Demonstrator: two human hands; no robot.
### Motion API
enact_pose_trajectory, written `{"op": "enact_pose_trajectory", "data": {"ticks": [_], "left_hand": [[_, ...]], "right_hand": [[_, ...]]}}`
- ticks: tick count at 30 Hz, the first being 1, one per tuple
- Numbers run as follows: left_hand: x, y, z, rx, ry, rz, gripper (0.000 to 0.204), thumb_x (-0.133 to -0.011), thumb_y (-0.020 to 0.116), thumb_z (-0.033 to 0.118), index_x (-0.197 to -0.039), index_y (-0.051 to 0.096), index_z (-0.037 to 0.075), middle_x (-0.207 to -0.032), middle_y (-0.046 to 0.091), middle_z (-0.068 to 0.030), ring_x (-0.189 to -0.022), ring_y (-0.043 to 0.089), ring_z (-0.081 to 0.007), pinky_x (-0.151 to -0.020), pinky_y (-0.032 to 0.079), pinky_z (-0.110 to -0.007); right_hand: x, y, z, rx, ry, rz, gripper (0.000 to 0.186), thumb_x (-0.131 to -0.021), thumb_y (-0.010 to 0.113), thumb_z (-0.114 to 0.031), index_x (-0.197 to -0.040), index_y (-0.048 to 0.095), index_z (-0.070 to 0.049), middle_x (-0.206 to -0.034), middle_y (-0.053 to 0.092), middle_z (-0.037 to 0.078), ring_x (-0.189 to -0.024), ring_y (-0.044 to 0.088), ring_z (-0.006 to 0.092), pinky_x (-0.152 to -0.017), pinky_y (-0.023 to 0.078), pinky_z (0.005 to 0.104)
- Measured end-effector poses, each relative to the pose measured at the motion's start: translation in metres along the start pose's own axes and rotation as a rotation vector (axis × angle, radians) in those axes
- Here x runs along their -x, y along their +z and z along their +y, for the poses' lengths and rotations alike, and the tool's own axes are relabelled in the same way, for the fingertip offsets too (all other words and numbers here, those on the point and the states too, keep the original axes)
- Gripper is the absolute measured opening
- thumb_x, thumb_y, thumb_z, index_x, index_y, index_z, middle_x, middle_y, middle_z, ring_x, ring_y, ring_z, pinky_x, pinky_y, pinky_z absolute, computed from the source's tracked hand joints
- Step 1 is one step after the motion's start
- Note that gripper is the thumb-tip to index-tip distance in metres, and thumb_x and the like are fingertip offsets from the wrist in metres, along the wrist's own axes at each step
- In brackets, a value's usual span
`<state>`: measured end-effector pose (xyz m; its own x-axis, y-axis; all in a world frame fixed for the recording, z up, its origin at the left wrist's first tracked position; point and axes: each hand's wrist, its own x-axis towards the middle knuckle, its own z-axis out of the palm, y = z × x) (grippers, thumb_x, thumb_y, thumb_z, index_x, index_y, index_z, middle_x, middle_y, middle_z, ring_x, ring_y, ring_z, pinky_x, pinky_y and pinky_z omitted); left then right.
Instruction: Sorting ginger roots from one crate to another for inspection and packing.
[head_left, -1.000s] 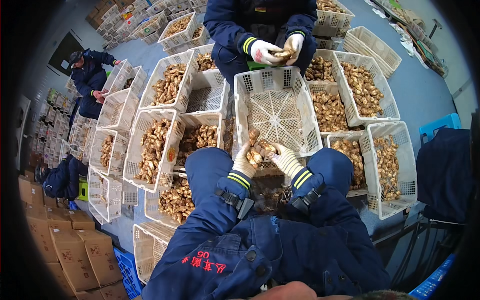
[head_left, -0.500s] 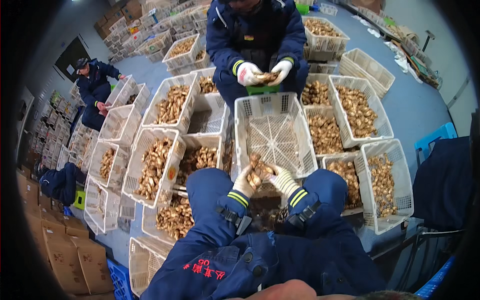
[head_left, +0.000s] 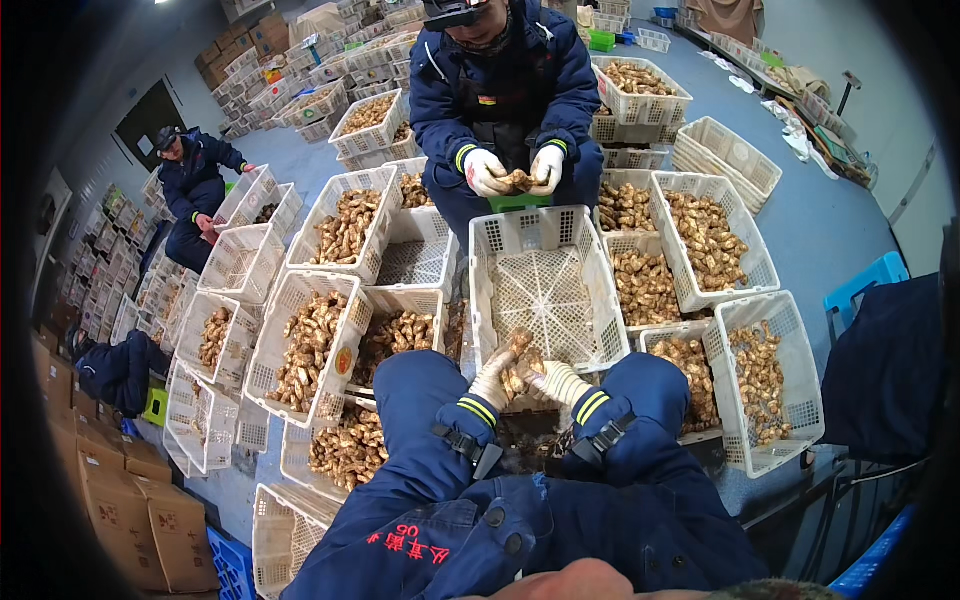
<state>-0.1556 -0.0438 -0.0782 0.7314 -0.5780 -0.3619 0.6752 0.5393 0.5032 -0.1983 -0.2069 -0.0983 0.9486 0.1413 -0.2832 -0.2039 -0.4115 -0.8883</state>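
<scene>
Mushroom clump (head_left: 516,350), golden brown and knobbly, was what I watched through the distant head camera, raised between two gloved hands at the near end of a white mesh crate (head_left: 545,285). From my post I saw the left hand (head_left: 488,386), in an off-white glove, curled inward and gripping the clump's left side. The right hand (head_left: 563,383), in a striped glove, was bent in from the other side, its fingers drawn nearly together on the lower, paler part. I could not tell how far the fingertips wrapped round, as they were partly hidden.

The crate's mesh base showed in front of the hands, between the wearer's navy knees (head_left: 425,390) and a co-worker (head_left: 505,100) seated opposite on a green stool (head_left: 520,202). That person's white-gloved hands (head_left: 488,172) held a brown piece (head_left: 518,181) between them, above the crate's far end.

To my left, a crate with an orange-red sticker (head_left: 268,350) sat tilted, loaded with similar brown pieces. On the right, another tilted crate (head_left: 803,415) held smaller ones. Farther left I made out another worker (head_left: 195,185) beside white crates, and cardboard boxes (head_left: 120,520) were stacked at the lower left.
</scene>
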Motion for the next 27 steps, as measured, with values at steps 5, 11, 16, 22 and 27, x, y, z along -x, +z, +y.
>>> {"op": "enact_pose_trajectory", "data": {"ticks": [5, 11, 16, 22, 27], "left_hand": [[-0.006, -0.002, -0.001, 0.023, -0.029, 0.055, 0.038, -0.086, 0.059, 0.016, -0.121, 0.052, 0.004, -0.106, 0.063, -0.0139, -0.088, 0.065, -0.025, -0.072, 0.057, -0.035], [-0.008, -0.01, -0.002, 0.066, -0.042, -0.001, 0.035, -0.087, 0.059, 0.018, -0.119, 0.053, 0.004, -0.103, 0.063, -0.0147, -0.087, 0.065, -0.0268, -0.074, 0.056, -0.038], [-0.007, -0.009, -0.002, 0.066, -0.039, 0.036, 0.031, -0.088, 0.057, 0.019, -0.115, 0.054, 0.003, -0.101, 0.064, -0.0148, -0.086, 0.065, -0.027, -0.078, 0.055, -0.04], [-0.003, -0.001, 0.006, 0.123, -0.005, 0.161, 0.02, -0.085, 0.061, 0.015, -0.101, 0.057, 0.004, -0.087, 0.063, -0.0105, -0.08, 0.064, -0.0241, -0.073, 0.056, -0.037], [-0.006, -0.008, 0.003, 0.118, 0.043, 0.238, 0.017, -0.085, 0.062, 0.016, -0.097, 0.058, 0.004, -0.084, 0.063, -0.0106, -0.077, 0.063, -0.0238, -0.072, 0.056, -0.037]], "right_hand": [[0.008, -0.004, -0.013, -0.254, 0.18, -0.033, 0.064, -0.079, 0.057, -0.063, -0.089, 0.063, 0.0, -0.066, 0.064, 0.01, -0.056, 0.062, 0.0196, -0.052, 0.051, 0.0299], [0.01, -0.005, -0.024, -0.33, 0.245, -0.036, 0.05, -0.091, 0.046, -0.049, -0.093, 0.063, -0.002, -0.067, 0.064, 0.011, -0.057, 0.063, 0.0197, -0.051, 0.051, 0.0296], [0.003, 0.001, 0.011, -0.466, 0.091, -0.062, 0.046, -0.092, 0.046, -0.046, -0.098, 0.062, -0.003, -0.069, 0.064, 0.01, -0.056, 0.062, 0.0197, -0.05, 0.05, 0.0297], [-0.002, 0.001, 0.015, -0.486, 0.106, 0.123, 0.036, -0.092, 0.049, -0.039, -0.097, 0.061, -0.005, -0.069, 0.062, 0.005, -0.052, 0.057, 0.0142, -0.046, 0.045, 0.0285], [0.0, -0.001, -0.001, -0.487, 0.227, 0.194, 0.03, -0.091, 0.05, -0.031, -0.097, 0.06, -0.004, -0.066, 0.061, 0.006, -0.05, 0.057, 0.016, -0.043, 0.045, 0.0298]]}}
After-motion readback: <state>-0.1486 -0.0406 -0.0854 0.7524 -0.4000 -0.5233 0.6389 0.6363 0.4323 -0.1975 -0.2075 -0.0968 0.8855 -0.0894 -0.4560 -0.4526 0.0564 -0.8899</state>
